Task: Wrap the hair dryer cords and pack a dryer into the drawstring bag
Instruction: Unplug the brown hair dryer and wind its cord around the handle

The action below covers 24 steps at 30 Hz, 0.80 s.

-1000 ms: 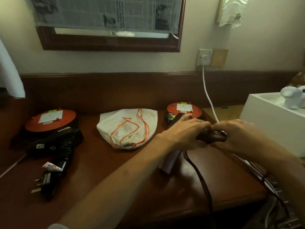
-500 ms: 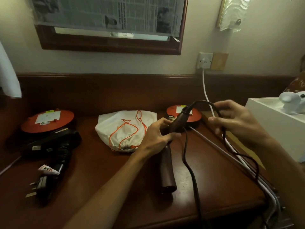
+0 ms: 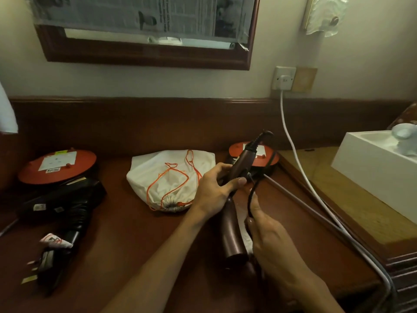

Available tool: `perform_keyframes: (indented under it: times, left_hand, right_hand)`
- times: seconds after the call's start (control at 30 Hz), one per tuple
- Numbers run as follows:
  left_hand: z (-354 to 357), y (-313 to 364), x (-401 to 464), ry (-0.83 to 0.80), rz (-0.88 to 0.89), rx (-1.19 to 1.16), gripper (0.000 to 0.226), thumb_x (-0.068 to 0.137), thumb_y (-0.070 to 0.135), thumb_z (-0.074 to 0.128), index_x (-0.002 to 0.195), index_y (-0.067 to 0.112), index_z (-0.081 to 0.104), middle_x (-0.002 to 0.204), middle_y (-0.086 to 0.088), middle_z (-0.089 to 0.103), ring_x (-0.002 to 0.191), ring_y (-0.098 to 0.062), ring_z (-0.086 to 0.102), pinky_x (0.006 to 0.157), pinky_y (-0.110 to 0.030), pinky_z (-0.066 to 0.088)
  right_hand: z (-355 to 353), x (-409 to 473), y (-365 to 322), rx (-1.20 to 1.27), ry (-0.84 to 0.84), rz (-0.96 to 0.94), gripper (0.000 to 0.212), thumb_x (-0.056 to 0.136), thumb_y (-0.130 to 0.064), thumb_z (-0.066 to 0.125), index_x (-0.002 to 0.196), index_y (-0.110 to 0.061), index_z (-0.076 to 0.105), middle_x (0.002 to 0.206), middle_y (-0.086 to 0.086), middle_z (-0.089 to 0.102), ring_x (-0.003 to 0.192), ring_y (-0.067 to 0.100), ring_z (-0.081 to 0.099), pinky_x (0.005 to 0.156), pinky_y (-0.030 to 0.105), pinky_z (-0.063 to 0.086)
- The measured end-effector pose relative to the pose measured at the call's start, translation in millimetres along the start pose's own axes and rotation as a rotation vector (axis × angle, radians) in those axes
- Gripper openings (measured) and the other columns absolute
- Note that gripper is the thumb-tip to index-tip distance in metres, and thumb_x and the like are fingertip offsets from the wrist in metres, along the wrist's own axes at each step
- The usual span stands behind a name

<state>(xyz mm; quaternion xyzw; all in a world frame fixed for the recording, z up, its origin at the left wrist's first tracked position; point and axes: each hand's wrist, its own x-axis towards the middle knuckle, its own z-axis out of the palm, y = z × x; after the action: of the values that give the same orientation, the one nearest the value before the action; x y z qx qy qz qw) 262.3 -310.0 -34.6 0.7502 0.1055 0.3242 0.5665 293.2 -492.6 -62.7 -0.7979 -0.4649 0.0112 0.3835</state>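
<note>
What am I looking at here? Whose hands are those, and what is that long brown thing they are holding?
The camera sits on a person's head and looks down, so you see their own two arms reaching out over a dark wooden desk. There is no robot. The left hand grips a brown hair dryer by its handle, with the wide end pointing toward the camera. The right hand pinches the dryer's black cord beside it. In the middle of the desk lies a white drawstring bag with orange strings, pulled shut. On the left lies a black hair dryer with its cord already wound round the handle. Two round orange things sit at the back; I cannot tell what they are.
</note>
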Motion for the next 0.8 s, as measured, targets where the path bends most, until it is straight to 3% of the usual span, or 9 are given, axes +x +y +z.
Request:
perform_keyframes:
  times: [0.1,0.2,0.3,0.4,0.43,0.5,0.57,0.7,0.8]
  left_hand:
    - [2,-1,-7,-0.023,-0.003,0.068,0.038,0.090,0.046,0.071,0.125,0.032,0.065,0.107,0.010,0.074,0.102,-0.009,0.070,0.093,-0.037,0.058]
    - [4,-7,-16,-0.003,0.025,0.164,0.039,0.094,0.062,0.056,0.130,0.047,0.060,0.100,0.022,0.073,0.099,0.001,0.068,0.090,-0.032,0.057]
    - [4,-6,-20,-0.035,0.024,0.189,0.054,0.091,0.074,0.046,0.135,0.044,0.057,0.102,0.025,0.071,0.102,0.011,0.062,0.096,-0.024,0.052]
    - [2,-4,-22,-0.045,0.052,0.292,0.054,0.079,0.075,0.063,0.125,0.047,0.056,0.100,0.023,0.067,0.102,0.011,0.058,0.103,-0.023,0.043]
    - [0,-5,-22,-0.030,0.054,0.298,0.049,0.078,0.071,0.069,0.119,0.049,0.055,0.100,0.023,0.066,0.102,0.006,0.060,0.102,-0.028,0.044]
    - [-4,-8,-24,-0.008,0.043,0.276,0.041,0.082,0.059,0.074,0.116,0.045,0.055,0.102,0.020,0.065,0.103,-0.002,0.062,0.096,-0.018,0.039]
    - [-6,-11,-25,-0.006,0.047,0.306,0.047,0.087,0.052,0.071,0.127,0.035,0.052,0.106,0.018,0.061,0.106,-0.005,0.059,0.098,-0.015,0.030]
    - [-6,-9,-25,-0.017,0.058,0.372,0.066,0.090,0.042,0.067,0.146,0.035,0.032,0.115,0.018,0.055,0.111,-0.004,0.051,0.113,-0.036,0.014]
    - [-3,-10,-26,-0.023,0.067,0.411,0.068,0.088,0.043,0.068,0.138,0.033,0.022,0.111,0.018,0.058,0.112,-0.004,0.048,0.120,-0.043,0.006]
  right_hand:
    - [1,10,-5,0.007,-0.015,-0.055,0.059,0.103,-0.013,0.045,0.154,-0.035,0.028,0.107,-0.012,0.061,0.089,0.008,0.062,0.076,0.028,0.056]
    - [5,19,-4,-0.046,0.138,-0.113,0.017,0.098,-0.007,0.056,0.105,-0.018,0.066,0.084,-0.007,0.060,0.070,0.010,0.058,0.061,0.032,0.051]
    - [12,25,1,-0.060,0.153,-0.082,0.013,0.098,-0.011,0.059,0.100,-0.017,0.070,0.087,-0.005,0.065,0.072,0.011,0.061,0.060,0.033,0.054]
    - [7,28,4,-0.147,0.138,-0.063,0.017,0.100,-0.024,0.057,0.111,-0.025,0.069,0.096,-0.008,0.071,0.075,0.011,0.065,0.057,0.023,0.051]
    - [6,30,5,-0.119,0.116,-0.071,0.017,0.100,-0.025,0.056,0.113,-0.027,0.068,0.099,-0.010,0.072,0.078,0.010,0.066,0.059,0.024,0.053]
    - [4,29,5,0.058,-0.012,-0.075,0.022,0.101,-0.022,0.055,0.120,-0.029,0.065,0.108,-0.013,0.070,0.092,0.008,0.068,0.073,0.029,0.058]
    - [-3,26,4,0.241,-0.139,-0.006,0.029,0.100,-0.015,0.057,0.126,-0.026,0.064,0.111,-0.007,0.071,0.098,0.010,0.069,0.082,0.030,0.057]
    - [-28,16,8,0.467,-0.102,0.248,0.013,0.095,-0.006,0.064,0.102,-0.014,0.072,0.082,0.019,0.070,0.056,0.029,0.061,0.051,0.039,0.053]
    - [-34,11,11,0.560,-0.023,0.303,0.006,0.092,-0.006,0.068,0.093,-0.009,0.073,0.073,0.020,0.067,0.043,0.022,0.043,0.040,0.027,0.036]
